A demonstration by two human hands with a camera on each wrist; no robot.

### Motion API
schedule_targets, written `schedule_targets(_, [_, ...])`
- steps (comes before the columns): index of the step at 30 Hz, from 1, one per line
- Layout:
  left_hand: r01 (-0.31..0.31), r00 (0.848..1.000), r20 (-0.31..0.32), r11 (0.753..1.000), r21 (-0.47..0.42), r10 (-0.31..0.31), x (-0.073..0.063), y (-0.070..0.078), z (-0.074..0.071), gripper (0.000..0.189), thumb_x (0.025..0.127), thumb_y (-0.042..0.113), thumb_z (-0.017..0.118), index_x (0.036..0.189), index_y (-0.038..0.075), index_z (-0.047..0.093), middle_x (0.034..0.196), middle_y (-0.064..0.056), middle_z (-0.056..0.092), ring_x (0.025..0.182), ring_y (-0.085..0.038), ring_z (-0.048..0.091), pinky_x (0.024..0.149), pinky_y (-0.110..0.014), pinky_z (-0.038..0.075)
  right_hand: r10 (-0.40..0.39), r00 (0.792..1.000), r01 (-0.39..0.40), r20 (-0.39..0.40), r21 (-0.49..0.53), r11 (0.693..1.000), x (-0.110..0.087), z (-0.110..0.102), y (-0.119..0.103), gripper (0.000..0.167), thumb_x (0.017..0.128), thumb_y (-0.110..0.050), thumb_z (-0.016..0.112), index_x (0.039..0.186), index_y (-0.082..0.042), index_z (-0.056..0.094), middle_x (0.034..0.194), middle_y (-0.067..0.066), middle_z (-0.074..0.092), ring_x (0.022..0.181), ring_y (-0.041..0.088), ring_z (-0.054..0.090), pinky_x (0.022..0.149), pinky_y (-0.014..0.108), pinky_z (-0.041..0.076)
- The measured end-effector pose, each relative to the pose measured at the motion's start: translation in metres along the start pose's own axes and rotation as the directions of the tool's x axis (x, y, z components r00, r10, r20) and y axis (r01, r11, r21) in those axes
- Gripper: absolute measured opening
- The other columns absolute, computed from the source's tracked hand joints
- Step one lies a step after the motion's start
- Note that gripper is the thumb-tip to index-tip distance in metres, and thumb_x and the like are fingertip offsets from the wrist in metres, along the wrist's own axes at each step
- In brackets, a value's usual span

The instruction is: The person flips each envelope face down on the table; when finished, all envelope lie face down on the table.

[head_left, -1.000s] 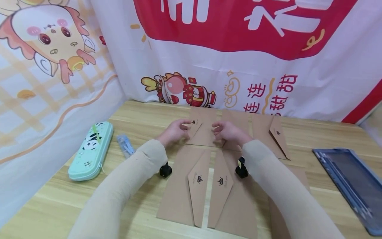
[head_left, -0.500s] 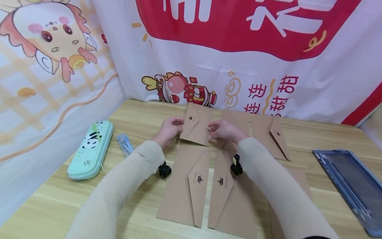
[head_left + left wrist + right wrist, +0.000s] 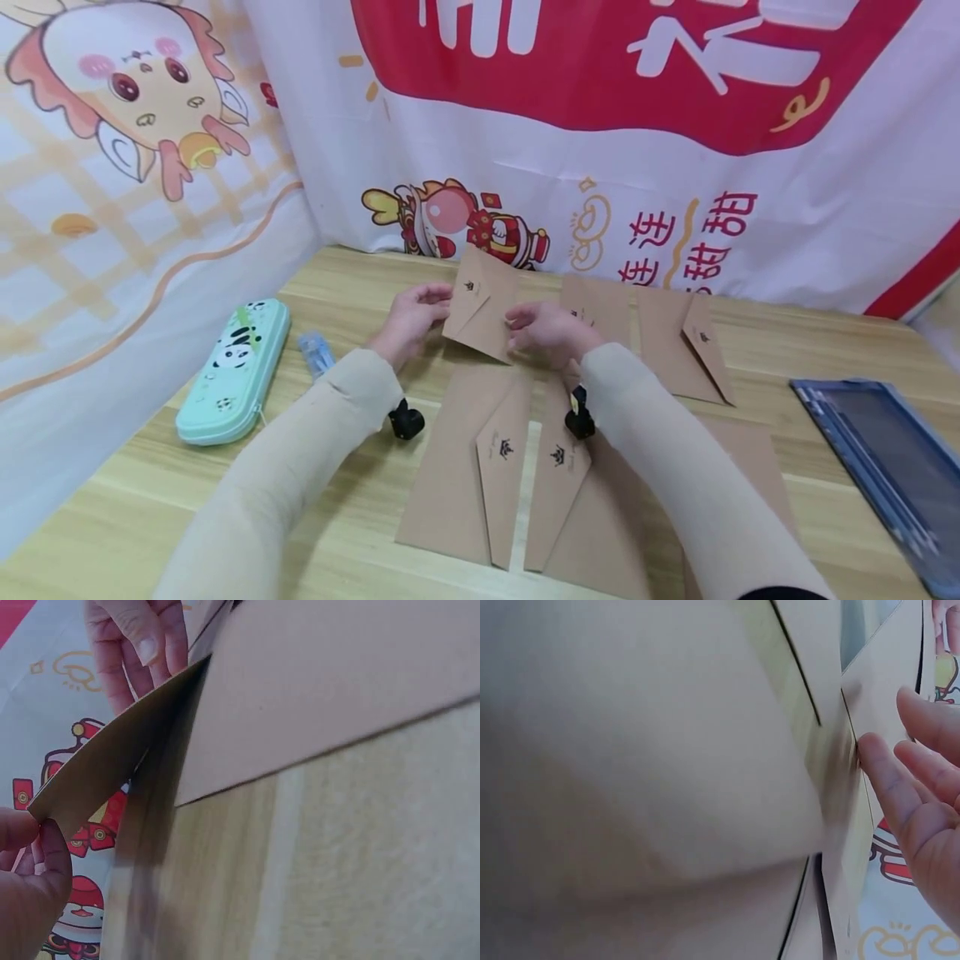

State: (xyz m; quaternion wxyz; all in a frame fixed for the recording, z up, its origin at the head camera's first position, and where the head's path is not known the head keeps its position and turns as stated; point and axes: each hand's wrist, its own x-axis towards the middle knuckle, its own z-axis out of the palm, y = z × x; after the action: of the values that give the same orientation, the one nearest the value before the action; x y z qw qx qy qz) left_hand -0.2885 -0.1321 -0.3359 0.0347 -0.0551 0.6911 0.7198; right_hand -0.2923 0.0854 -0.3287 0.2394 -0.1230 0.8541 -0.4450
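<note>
A brown paper envelope (image 3: 483,312) with a crown print on its flap is lifted off the table at the back, its sheet tilted and slightly bowed. My left hand (image 3: 411,321) pinches its left edge; thumb and fingers of that hand (image 3: 34,889) meet at a corner in the left wrist view. At the opposite edge is my right hand (image 3: 551,329). In the right wrist view this hand (image 3: 930,832) has its fingers loosely extended, a fingertip at the envelope's edge and the thumb apart from it.
More brown envelopes lie flat: one near left (image 3: 457,467), one beside it (image 3: 600,525), two at the back (image 3: 600,296) (image 3: 667,333), and one under the right arm (image 3: 742,450). A mint pencil case (image 3: 236,375) and blue item (image 3: 317,354) lie left. A blue pouch (image 3: 877,467) lies right.
The envelope has risen from lying flat and tilted, moving left away from the envelope beside it. Both hands have shifted left with it.
</note>
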Motion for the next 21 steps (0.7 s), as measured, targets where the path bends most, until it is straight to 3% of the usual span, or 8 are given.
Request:
schedule_targets(5, [-0.03,0.999,0.027,0.999,-0.029,0.031,-0.002,0.009,0.005,0.043,0.084,-0.012,0.051,0.125,-0.001,0.051,0.124,-0.016,0.053,0.104,-0.018,0.053,0.097,-0.03,0.045,0.022,1.0,-0.022,-0.013,0.045,0.999,0.0,0.003,0.001,0.06,0.079,-0.006,0.068,0.135,-0.012,0.045,0.132,0.008,0.048,0.121,0.025,0.044,0.106,0.038,0.035])
schedule_targets(11, [-0.07,0.994,0.083,0.995,-0.065,0.075,-0.005,0.025,0.017,0.041,0.086,-0.01,0.052,0.126,-0.002,0.05,0.127,-0.017,0.052,0.112,-0.022,0.051,0.098,-0.031,0.044,-0.015,1.0,0.015,-0.004,0.072,0.997,0.001,0.004,0.003,0.061,0.081,-0.012,0.069,0.136,-0.012,0.044,0.133,0.007,0.049,0.122,0.025,0.045,0.106,0.038,0.036])
schedule_targets(14, [-0.093,0.99,0.105,0.994,-0.057,0.098,-0.006,0.03,0.024,0.04,0.087,-0.009,0.052,0.126,-0.003,0.051,0.127,-0.018,0.052,0.114,-0.024,0.051,0.098,-0.031,0.044,-0.026,1.0,0.025,0.002,0.142,0.99,0.002,0.006,0.004,0.061,0.083,-0.013,0.068,0.138,-0.011,0.042,0.134,0.009,0.048,0.122,0.025,0.046,0.103,0.037,0.04])
schedule_targets(21, [-0.119,0.986,0.116,0.993,0.003,0.118,-0.01,0.035,0.038,0.037,0.087,-0.007,0.054,0.124,-0.002,0.053,0.125,-0.016,0.054,0.113,-0.024,0.053,0.097,-0.031,0.046,-0.009,1.0,0.011,-0.008,0.415,0.91,0.0,0.011,0.003,0.06,0.088,-0.008,0.06,0.142,-0.007,0.033,0.135,0.017,0.045,0.121,0.028,0.049,0.1,0.035,0.043])
